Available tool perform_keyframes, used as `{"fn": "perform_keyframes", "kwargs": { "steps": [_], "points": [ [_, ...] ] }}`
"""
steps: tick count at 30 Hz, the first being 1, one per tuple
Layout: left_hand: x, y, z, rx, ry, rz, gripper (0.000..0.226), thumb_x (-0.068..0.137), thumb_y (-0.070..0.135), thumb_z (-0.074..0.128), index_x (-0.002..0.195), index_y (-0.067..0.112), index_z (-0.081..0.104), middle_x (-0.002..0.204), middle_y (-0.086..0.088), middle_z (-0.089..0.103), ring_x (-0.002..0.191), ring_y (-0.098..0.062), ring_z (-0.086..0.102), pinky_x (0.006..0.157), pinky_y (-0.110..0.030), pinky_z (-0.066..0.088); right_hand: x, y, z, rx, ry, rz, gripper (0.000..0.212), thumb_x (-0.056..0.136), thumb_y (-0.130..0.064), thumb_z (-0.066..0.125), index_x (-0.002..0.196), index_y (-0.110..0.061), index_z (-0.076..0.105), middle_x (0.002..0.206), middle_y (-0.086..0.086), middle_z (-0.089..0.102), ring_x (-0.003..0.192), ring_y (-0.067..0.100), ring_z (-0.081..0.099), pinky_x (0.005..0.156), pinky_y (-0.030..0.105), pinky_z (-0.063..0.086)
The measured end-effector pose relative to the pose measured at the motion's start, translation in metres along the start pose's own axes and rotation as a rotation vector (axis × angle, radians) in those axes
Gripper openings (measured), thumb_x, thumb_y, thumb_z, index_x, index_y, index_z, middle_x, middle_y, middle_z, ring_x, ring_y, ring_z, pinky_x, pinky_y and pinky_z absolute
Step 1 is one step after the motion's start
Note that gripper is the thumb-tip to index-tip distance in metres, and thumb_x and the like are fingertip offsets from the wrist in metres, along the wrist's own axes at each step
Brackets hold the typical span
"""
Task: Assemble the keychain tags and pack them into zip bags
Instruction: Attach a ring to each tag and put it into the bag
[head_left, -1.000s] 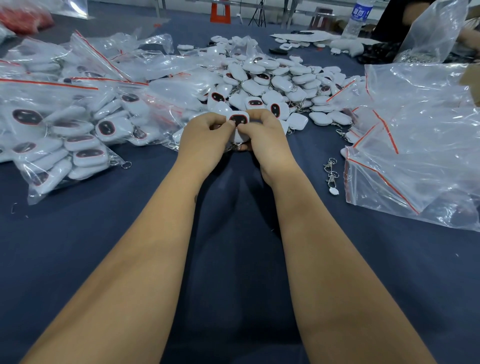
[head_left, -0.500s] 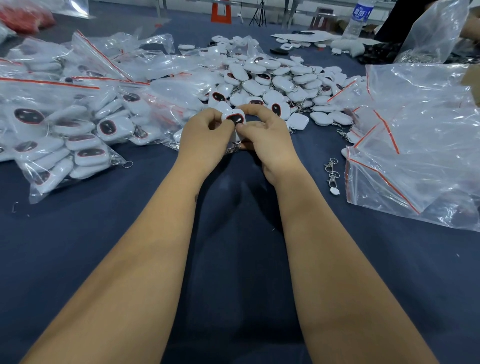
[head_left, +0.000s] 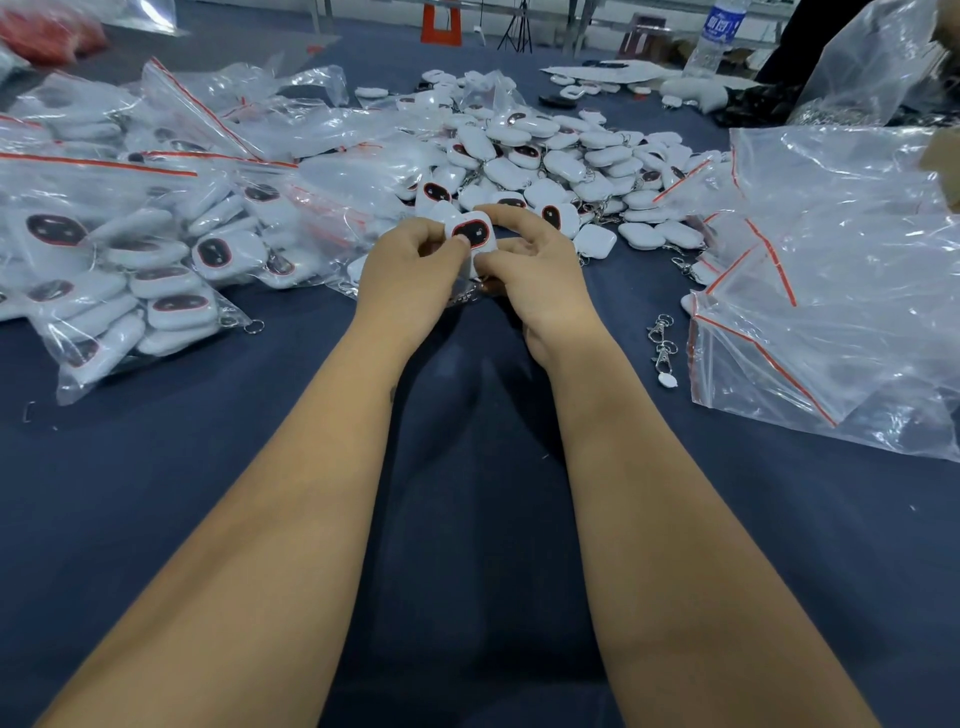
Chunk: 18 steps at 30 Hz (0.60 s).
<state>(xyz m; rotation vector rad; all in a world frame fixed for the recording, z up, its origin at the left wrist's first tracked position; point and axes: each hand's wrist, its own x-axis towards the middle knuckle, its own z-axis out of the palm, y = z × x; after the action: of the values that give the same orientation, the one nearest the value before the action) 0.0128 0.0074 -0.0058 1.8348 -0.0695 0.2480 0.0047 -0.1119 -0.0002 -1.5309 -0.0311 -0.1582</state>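
Two bare forearms reach forward over the dark blue worktop (head_left: 156, 493) and meet above its middle, where both hands work on one white keychain tag (head_left: 471, 234) with a dark, red-rimmed oval on its face. The left hand (head_left: 410, 275) has its fingers curled and pinches the tag's left edge, while the right hand (head_left: 535, 275) grips the tag from the right, its index finger arched over the top edge and its thumb pressed in from below. A bit of metal chain shows just under the tag, between the two hands, though how it joins the tag cannot be made out. To the right of the right wrist, a loose metal clasp with a small white piece (head_left: 662, 351) lies on the cloth, just beside a heap of clear empty zip bags (head_left: 831, 249) with red seal strips. On the left side, filled zip bags (head_left: 130, 270) packed with white tags lie in a jumble, one with a key ring poking out at its corner. Beyond the hands, a large loose pile of white tags (head_left: 561, 161) spreads across the middle of the worktop, some face up with the dark oval, others showing plain white backs. Farther still, a plastic water bottle (head_left: 714, 36) stands near the far right edge, and an orange stand (head_left: 440, 23) sits past the worktop.
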Motion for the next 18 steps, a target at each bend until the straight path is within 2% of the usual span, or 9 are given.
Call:
{"fn": "perform_keyframes", "kwargs": {
  "steps": [4, 10, 13, 15, 17, 18],
  "points": [
    [-0.0014, 0.0010, -0.0007, 0.005, -0.015, -0.007, 0.020, 0.090, 0.028, 0.060, 0.092, 0.011, 0.069, 0.073, 0.006, 0.060, 0.068, -0.013, 0.053, 0.070, -0.032, 0.047, -0.0005, -0.0004, -0.0010, -0.015, 0.010, 0.009, 0.042, 0.081, 0.013, 0.053, 0.107, -0.019, 0.065, 0.066, -0.002, 0.069, 0.068, 0.015, 0.064, 0.067, 0.025, 0.053],
    [-0.0044, 0.0042, -0.0013, 0.018, -0.038, -0.001, 0.023, 0.090, 0.026, 0.059, 0.089, 0.006, 0.070, 0.064, 0.008, 0.055, 0.062, -0.010, 0.047, 0.064, -0.028, 0.041, -0.0016, -0.0018, -0.0011, -0.044, -0.004, 0.014, 0.040, 0.082, 0.011, 0.052, 0.102, -0.021, 0.064, 0.064, -0.006, 0.069, 0.062, 0.010, 0.063, 0.063, 0.021, 0.052],
    [-0.0055, 0.0040, -0.0018, 0.017, -0.047, -0.010, 0.026, 0.090, 0.027, 0.059, 0.082, 0.004, 0.068, 0.050, 0.013, 0.049, 0.051, -0.006, 0.042, 0.057, -0.024, 0.037, -0.0017, -0.0008, -0.0004, -0.038, -0.004, 0.006, 0.036, 0.084, 0.009, 0.054, 0.102, -0.021, 0.063, 0.068, -0.003, 0.071, 0.060, 0.008, 0.064, 0.061, 0.020, 0.052],
    [-0.0059, 0.0045, -0.0017, 0.028, -0.060, -0.013, 0.027, 0.090, 0.025, 0.058, 0.070, 0.007, 0.063, 0.045, 0.013, 0.045, 0.047, -0.005, 0.038, 0.052, -0.020, 0.033, -0.0014, -0.0005, -0.0001, -0.031, -0.001, 0.005, 0.034, 0.086, 0.008, 0.056, 0.104, -0.020, 0.062, 0.072, 0.000, 0.071, 0.061, 0.008, 0.065, 0.063, 0.021, 0.052],
    [-0.0048, 0.0041, -0.0014, 0.030, -0.058, -0.014, 0.030, 0.089, 0.024, 0.057, 0.061, 0.014, 0.054, 0.046, 0.013, 0.043, 0.048, -0.006, 0.037, 0.050, -0.018, 0.032, -0.0010, -0.0001, 0.0001, -0.009, 0.009, 0.010, 0.035, 0.085, 0.008, 0.057, 0.105, -0.020, 0.061, 0.074, 0.002, 0.072, 0.064, 0.011, 0.067, 0.067, 0.025, 0.055],
    [-0.0044, 0.0038, -0.0011, 0.005, -0.051, -0.029, 0.028, 0.087, 0.023, 0.055, 0.061, 0.015, 0.054, 0.051, 0.012, 0.046, 0.051, -0.008, 0.039, 0.054, -0.019, 0.034, -0.0005, -0.0003, 0.0004, -0.003, 0.023, 0.014, 0.036, 0.084, 0.009, 0.057, 0.107, -0.018, 0.061, 0.078, 0.004, 0.072, 0.069, 0.014, 0.067, 0.071, 0.028, 0.056]
  ]
}}
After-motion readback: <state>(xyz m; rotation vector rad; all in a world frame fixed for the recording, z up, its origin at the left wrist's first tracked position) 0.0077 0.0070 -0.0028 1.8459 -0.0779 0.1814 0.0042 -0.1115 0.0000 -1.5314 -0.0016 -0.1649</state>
